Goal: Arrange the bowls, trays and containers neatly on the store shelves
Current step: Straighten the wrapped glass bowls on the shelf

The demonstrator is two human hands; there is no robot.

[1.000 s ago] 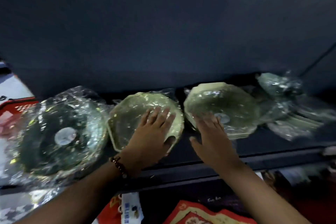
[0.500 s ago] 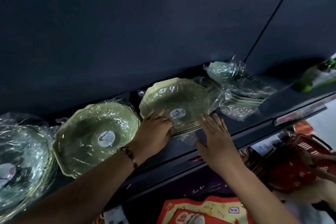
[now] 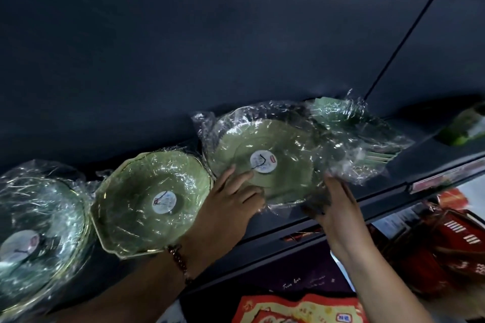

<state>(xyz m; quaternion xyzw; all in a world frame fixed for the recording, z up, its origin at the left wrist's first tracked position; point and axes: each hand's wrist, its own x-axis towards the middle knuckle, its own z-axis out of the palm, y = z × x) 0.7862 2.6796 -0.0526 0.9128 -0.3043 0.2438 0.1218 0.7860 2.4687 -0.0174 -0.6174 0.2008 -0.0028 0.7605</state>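
Three green plastic-wrapped bowls stand tilted in a row on a dark shelf (image 3: 380, 202). The right bowl (image 3: 278, 144) has a round white label at its centre. My left hand (image 3: 231, 199) grips its lower left rim, fingers lying on the wrapped face. My right hand (image 3: 336, 202) holds its lower right edge from below, fingers under the wrap. The middle bowl (image 3: 147, 191) and the left bowl (image 3: 36, 220) stand untouched beside it.
A wrapped stack of pale green trays (image 3: 359, 139) lies just right of the held bowl. A green item (image 3: 462, 131) sits further right on the shelf. Below the shelf edge are red packaged goods (image 3: 446, 246) and a red-and-yellow pack (image 3: 301, 309).
My left hand left the middle bowl and moved onto the right bowl. Both hands now hold that bowl, which stands more upright. The view has swung right.
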